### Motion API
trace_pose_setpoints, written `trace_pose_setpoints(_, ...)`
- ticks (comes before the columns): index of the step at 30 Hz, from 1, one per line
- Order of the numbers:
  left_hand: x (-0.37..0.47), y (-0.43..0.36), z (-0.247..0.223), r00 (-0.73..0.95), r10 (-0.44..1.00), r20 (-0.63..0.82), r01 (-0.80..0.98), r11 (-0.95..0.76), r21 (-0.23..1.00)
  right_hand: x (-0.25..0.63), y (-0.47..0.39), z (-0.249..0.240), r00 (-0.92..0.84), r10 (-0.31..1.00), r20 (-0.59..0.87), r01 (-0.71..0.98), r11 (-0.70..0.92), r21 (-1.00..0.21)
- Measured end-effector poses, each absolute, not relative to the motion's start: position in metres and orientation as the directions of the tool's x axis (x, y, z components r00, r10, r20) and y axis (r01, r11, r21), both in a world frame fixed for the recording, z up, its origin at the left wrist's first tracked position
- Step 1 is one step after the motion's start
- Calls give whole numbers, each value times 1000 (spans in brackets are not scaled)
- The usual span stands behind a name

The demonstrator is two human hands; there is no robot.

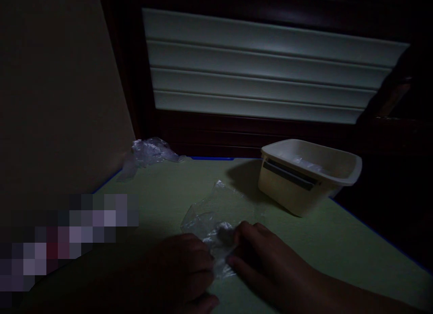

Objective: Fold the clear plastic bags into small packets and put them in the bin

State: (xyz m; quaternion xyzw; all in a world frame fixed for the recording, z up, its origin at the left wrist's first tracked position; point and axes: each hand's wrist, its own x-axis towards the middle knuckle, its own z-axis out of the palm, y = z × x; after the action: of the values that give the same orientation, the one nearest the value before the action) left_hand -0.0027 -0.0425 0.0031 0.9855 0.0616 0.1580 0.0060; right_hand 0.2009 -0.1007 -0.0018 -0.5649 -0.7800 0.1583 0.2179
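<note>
A thin clear plastic bag (216,214) lies crumpled on the green tabletop, its near part between my two hands. My right hand (260,255) pinches the bag's right side between thumb and fingers. At the bag's left edge is my left hand (194,269), its fingers curled round and pressed together; what they grip is hidden in the dim light. The two hands are a short distance apart.
A cream plastic bin (287,192) with a dark handle stands at the back right, clear plastic inside it. More crumpled clear plastic (152,151) lies at the back left corner. The green table (338,242) has a blue edge. A pixelated patch covers the lower left.
</note>
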Motion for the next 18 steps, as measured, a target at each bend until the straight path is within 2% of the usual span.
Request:
trace_pose_setpoints(4, -6, -47, 1, 913, 160, 375, 172, -985, 3, 200, -99, -5, -228, 960, 163, 810, 280, -515)
trace_pose_setpoints(10, -9, -54, 2, 783, 163, 600, 263, -961, -82, 199, -98, -6, -201, 968, 150, 787, 251, -564)
trace_pose_setpoints(12, -10, -54, 5, 810, 138, 570, 239, -965, -105, 199, -97, -7, -209, 962, 174, 771, 272, -576)
trace_pose_setpoints(15, -8, -52, 6, 889, 134, 437, 187, -979, -80, 201, -98, -6, -230, 941, 247, 765, 332, -552)
trace_pose_setpoints(18, -5, -48, 4, 933, 160, 322, 177, -984, -23, 204, -99, -2, -351, 857, 379, 759, 497, -421)
